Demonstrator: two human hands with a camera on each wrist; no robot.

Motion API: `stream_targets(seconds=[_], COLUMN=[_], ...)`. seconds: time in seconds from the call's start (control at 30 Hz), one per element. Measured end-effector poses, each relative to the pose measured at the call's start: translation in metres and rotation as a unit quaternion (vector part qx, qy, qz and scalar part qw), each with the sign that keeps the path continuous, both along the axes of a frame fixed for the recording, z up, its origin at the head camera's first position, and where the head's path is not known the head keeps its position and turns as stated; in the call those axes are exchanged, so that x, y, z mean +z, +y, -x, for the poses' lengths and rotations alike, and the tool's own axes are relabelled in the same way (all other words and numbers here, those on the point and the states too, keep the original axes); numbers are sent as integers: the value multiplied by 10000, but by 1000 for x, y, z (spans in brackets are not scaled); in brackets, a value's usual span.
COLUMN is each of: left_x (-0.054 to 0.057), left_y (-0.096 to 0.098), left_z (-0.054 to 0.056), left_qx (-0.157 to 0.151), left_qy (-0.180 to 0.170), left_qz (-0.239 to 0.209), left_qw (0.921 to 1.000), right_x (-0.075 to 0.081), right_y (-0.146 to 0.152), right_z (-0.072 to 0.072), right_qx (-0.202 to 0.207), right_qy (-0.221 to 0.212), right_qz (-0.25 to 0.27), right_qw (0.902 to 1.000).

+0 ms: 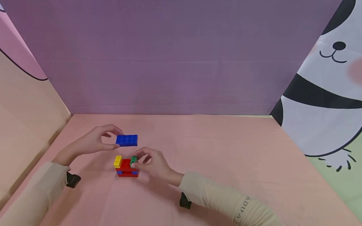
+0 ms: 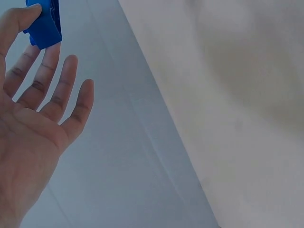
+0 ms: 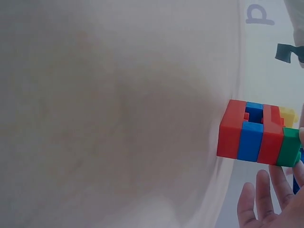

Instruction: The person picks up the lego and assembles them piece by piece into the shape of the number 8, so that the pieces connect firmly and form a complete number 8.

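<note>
My left hand (image 1: 97,141) pinches a blue building brick (image 1: 126,140) by its left end, thumb at the front and fingers behind. The brick hangs above and behind a small stack, studs showing on top. In the left wrist view, the same blue brick (image 2: 45,23) sits between thumb and fingertips. A red brick (image 1: 125,164) forms the stack's upper layer, with blue bricks (image 3: 250,141) and another red brick (image 3: 229,129) below. On top stand a yellow brick (image 1: 117,161) at the left end and a green brick (image 1: 133,161) at the right. My right hand (image 1: 155,164) pinches the green brick.
The stack stands on a pink tabletop (image 1: 226,163). A purple panel (image 1: 175,56) rises at the back. A beige side panel (image 1: 25,119) is at the left, and a panda-printed panel (image 1: 322,125) at the right. Both wrists wear dark straps.
</note>
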State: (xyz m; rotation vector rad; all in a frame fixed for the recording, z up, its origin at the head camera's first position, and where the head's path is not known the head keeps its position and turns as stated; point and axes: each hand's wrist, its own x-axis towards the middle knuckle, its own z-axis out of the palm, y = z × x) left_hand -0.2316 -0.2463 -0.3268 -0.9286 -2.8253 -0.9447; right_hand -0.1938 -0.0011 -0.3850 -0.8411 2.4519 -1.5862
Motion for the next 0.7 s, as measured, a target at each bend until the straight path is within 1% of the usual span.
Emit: stream_targets(seconds=[0.2, 0.47, 0.6, 0.7], left_x=[4, 6, 5, 4], left_y=[-4, -5, -4, -3], left_z=[-6, -13, -15, -17], left_qx=[-74, -251, -328, -323], left_qy=[154, 298, 291, 195], left_qz=[21, 11, -3, -4], left_qw=[9999, 9992, 9990, 9993], right_x=[2, 3, 3, 2], right_y=[0, 2, 2, 3], right_z=[-2, 1, 3, 3], right_qx=[-11, 27, 75, 106], right_qy=[-26, -151, -165, -161], right_qz=[55, -45, -86, -60], right_qw=[10000, 9999, 9998, 9998])
